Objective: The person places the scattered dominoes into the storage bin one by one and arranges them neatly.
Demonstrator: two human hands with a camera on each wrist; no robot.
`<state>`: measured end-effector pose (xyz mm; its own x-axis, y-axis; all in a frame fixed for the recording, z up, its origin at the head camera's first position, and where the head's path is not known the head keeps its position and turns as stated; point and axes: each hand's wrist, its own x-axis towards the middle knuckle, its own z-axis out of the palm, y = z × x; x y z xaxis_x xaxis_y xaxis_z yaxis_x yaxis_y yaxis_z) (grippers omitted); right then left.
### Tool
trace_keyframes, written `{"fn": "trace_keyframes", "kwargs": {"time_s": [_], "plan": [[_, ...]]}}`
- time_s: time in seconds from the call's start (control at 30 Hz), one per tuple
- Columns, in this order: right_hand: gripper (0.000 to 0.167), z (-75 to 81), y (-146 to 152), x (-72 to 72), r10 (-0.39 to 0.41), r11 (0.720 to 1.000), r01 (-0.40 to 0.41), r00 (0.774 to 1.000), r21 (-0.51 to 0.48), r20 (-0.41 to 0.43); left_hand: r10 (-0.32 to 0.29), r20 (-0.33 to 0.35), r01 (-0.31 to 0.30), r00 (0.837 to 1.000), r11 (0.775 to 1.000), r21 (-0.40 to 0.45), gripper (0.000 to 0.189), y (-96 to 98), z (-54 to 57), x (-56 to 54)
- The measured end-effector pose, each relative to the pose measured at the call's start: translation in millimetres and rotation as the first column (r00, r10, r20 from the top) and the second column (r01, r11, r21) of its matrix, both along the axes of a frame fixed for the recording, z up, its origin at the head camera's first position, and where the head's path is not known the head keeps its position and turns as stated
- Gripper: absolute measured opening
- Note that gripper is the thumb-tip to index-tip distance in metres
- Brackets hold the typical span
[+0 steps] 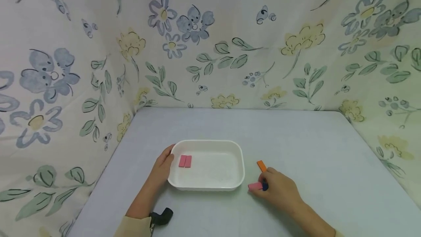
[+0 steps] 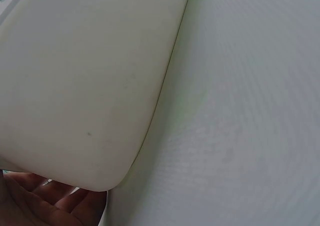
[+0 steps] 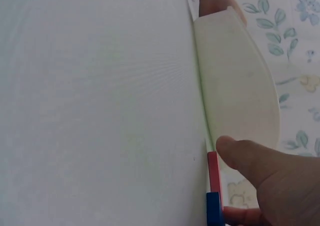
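Note:
A white rectangular tray (image 1: pixel 210 184) sits on the table with two pink blocks (image 1: pixel 185 161) side by side in its left part. My left hand (image 1: pixel 164 164) grips the tray's left end, thumb at the rim; in the left wrist view its fingers (image 2: pixel 55 196) lie curled against the tray's outer wall (image 2: pixel 90 100). Right of the tray, my right hand (image 1: pixel 279 187) has thumb and fingers around a pink block (image 1: pixel 254 186), which looks red in the right wrist view. A dark blue block (image 1: pixel 265 186) lies against it, partly hidden by the hand. An orange block (image 1: pixel 261 165) lies just beyond the fingers.
The pale table (image 1: pixel 329 149) runs back to a floral cloth (image 1: pixel 230 46) hanging behind and at both sides. A black object (image 1: pixel 162 217) is attached near the left sleeve (image 1: pixel 135 226).

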<state>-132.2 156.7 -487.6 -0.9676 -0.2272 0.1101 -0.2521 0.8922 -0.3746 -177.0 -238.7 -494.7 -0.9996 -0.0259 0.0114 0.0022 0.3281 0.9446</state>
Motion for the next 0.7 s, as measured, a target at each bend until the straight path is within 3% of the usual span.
{"fn": "trace_keyframes", "kwargs": {"time_s": [0.2,0.37,0.7], "plan": [[0.052,0.1,-4.1,-2.1,-0.041,0.998,0.040,0.999,0.050,0.015,-0.002,-0.001,0.002,1.000,1.000,0.017,0.045,-0.9,-1.0,-0.5],[0.051,1.4,-4.3,-1.9,-0.049,0.995,0.049,0.999,0.081,0.006,-0.007,-0.023,0.007,1.000,1.000,0.014,0.044,-1.0,-2.2,-1.1],[0.051,5.0,0.4,0.6,-0.055,0.993,0.054,0.999,0.103,-0.001,0.007,-0.005,-0.006,1.000,1.000,0.004,0.044,-1.1,-2.8,-1.2]]}}
